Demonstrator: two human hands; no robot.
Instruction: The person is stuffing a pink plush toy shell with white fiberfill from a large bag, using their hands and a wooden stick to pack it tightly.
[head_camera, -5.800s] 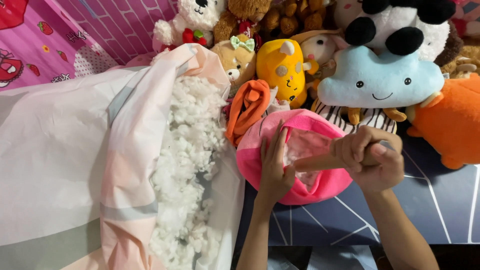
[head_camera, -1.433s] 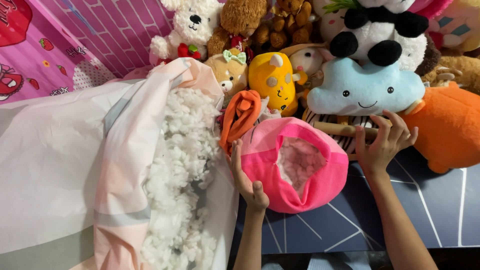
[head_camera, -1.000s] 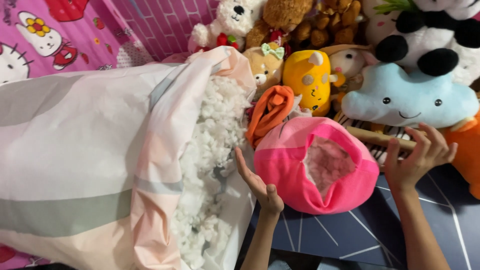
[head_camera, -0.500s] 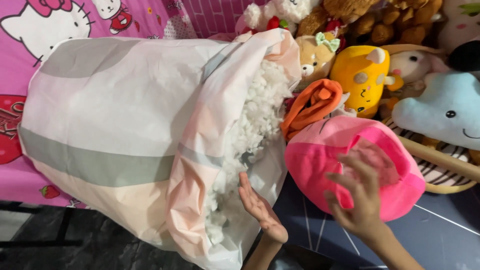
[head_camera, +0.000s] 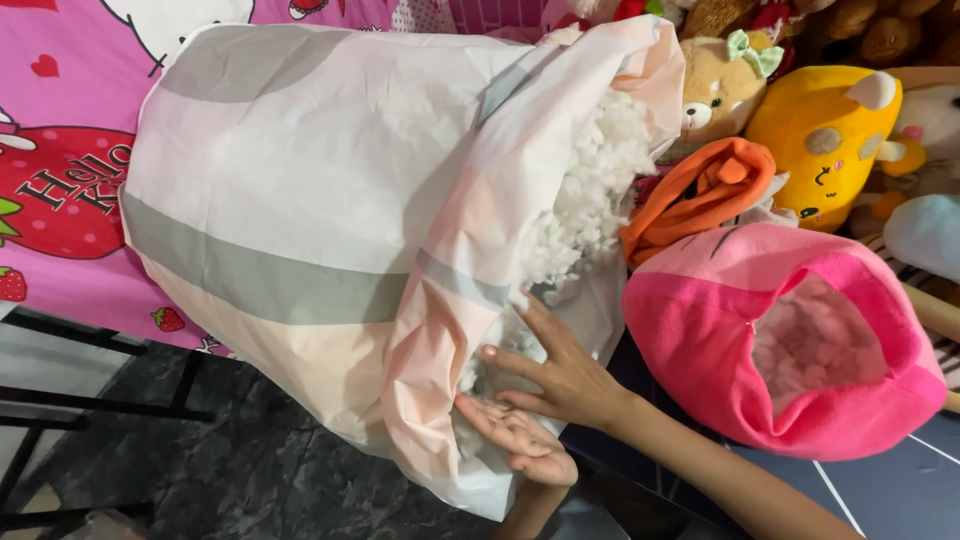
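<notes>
A big cloth sack, striped white, grey and peach, lies on its side with loose white stuffing spilling from its mouth. My right hand reaches into the lower part of that mouth, fingers spread on the stuffing. My left hand lies palm up just beneath it, at the sack's lower edge, fingers apart. Neither hand grips anything that I can see. To the right sits a pink plush shell, its opening turned up with white filling inside.
An orange plush piece lies between sack and pink shell. Behind them are a yellow plush toy and a tan bear with a green bow. A pink printed sheet is at left, above a dark floor with black bars.
The view has swung left onto the sack. My right hand left the pink shell and moved to the sack's mouth, beside my left hand.
</notes>
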